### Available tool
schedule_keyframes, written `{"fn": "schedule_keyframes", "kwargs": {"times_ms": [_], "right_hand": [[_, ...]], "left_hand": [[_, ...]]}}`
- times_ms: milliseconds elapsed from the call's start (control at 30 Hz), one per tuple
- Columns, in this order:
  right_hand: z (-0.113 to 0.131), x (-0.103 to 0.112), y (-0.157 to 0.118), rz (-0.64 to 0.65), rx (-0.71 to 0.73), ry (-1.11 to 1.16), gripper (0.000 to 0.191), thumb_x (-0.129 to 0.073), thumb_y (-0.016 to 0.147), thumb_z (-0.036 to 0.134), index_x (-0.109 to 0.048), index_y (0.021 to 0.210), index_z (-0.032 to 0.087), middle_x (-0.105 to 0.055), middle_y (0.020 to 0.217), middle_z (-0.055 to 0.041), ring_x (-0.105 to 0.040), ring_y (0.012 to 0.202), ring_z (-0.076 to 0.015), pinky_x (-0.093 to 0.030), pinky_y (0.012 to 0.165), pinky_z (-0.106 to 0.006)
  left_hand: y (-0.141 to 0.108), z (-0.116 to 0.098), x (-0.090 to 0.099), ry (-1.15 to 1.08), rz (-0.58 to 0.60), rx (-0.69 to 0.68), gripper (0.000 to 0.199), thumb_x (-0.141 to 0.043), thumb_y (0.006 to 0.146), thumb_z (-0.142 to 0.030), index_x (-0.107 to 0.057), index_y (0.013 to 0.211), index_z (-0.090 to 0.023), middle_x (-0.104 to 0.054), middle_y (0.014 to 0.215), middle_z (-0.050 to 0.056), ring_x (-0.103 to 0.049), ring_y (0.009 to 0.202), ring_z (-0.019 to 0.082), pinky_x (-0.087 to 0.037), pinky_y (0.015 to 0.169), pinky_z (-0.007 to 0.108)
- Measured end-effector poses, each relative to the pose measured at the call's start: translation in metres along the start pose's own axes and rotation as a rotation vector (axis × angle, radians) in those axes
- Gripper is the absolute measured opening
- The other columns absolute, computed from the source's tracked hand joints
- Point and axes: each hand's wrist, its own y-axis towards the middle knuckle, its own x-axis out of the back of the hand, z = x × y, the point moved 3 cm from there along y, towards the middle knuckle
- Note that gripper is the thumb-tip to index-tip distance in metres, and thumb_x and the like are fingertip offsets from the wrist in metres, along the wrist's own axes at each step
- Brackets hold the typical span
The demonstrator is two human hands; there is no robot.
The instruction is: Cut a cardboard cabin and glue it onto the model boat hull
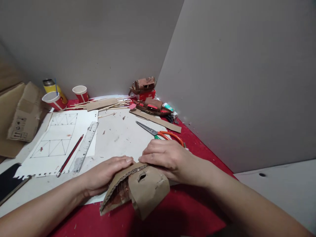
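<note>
A bent piece of corrugated cardboard (150,189) is between my two hands over the near edge of the work surface. It arches over, with a small torn hole in one flap and reddish-brown patches on its inner side. My left hand (108,172) is closed on its left side, thumb along the top edge. My right hand (168,159) grips the upper right part with curled fingers; some fingertips are hidden behind the cardboard. Just beyond the right hand lie scissors (158,132) with orange and green handles, blades pointing away to the left.
A drawing sheet (59,131), a pencil (70,156) and a clear ruler (86,146) lie left. Further back are paper cups (81,93), thin sticks (120,102), a cardboard strip (158,121) and brown model boats (154,107). A cardboard box (27,112) stands left; grey walls (234,82) enclose the table.
</note>
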Motion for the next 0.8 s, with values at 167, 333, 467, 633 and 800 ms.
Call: {"fn": "schedule_keyframes", "kwargs": {"times_ms": [167, 333, 467, 633, 800], "right_hand": [[-0.007, -0.005, -0.011, -0.074, -0.075, -0.105, 0.022, -0.049, 0.098, 0.021, -0.069, 0.105, 0.013, -0.072, 0.089, -0.0111, -0.061, 0.078, -0.0193, -0.047, 0.069, -0.030], [-0.010, -0.007, -0.014, -0.123, -0.222, -0.068, 0.017, -0.053, 0.097, 0.019, -0.069, 0.100, 0.017, -0.072, 0.088, -0.0075, -0.061, 0.079, -0.0176, -0.046, 0.070, -0.029], [-0.004, -0.016, -0.013, -0.047, -0.281, 0.026, 0.014, -0.056, 0.094, 0.015, -0.070, 0.095, 0.017, -0.070, 0.088, -0.0061, -0.059, 0.081, -0.0178, -0.044, 0.071, -0.029], [0.004, -0.022, -0.015, -0.002, -0.286, 0.066, 0.020, -0.056, 0.089, 0.011, -0.068, 0.104, 0.017, -0.068, 0.086, -0.0045, -0.055, 0.077, -0.0184, -0.040, 0.070, -0.032], [0.010, -0.020, -0.018, -0.009, -0.299, 0.090, 0.018, -0.061, 0.089, 0.015, -0.066, 0.106, 0.016, -0.065, 0.082, -0.0019, -0.053, 0.074, -0.0178, -0.039, 0.065, -0.032]], "left_hand": [[-0.017, -0.021, 0.014, 0.099, -0.034, -0.058, 0.038, -0.070, 0.081, -0.029, -0.069, 0.118, -0.021, -0.070, 0.123, 0.012, -0.062, 0.115, 0.032, -0.045, 0.098, 0.041], [-0.029, -0.029, 0.003, 0.686, -0.226, -0.274, 0.052, -0.076, 0.076, -0.024, -0.068, 0.127, -0.032, -0.072, 0.124, 0.005, -0.066, 0.110, 0.034, -0.051, 0.091, 0.039], [-0.030, -0.020, -0.005, 1.048, -0.296, -0.496, 0.043, -0.073, 0.082, -0.025, -0.070, 0.124, -0.030, -0.079, 0.104, 0.008, -0.073, 0.086, 0.030, -0.056, 0.075, 0.038], [-0.034, -0.009, -0.005, 1.286, -0.233, -0.717, 0.060, -0.067, 0.087, -0.017, -0.054, 0.144, -0.028, -0.077, 0.111, 0.012, -0.075, 0.087, 0.028, -0.059, 0.072, 0.035], [-0.040, -0.003, -0.002, 1.340, -0.209, -0.778, 0.087, -0.071, 0.084, -0.012, -0.028, 0.156, -0.035, -0.073, 0.123, 0.011, -0.074, 0.097, 0.031, -0.060, 0.081, 0.040]]}}
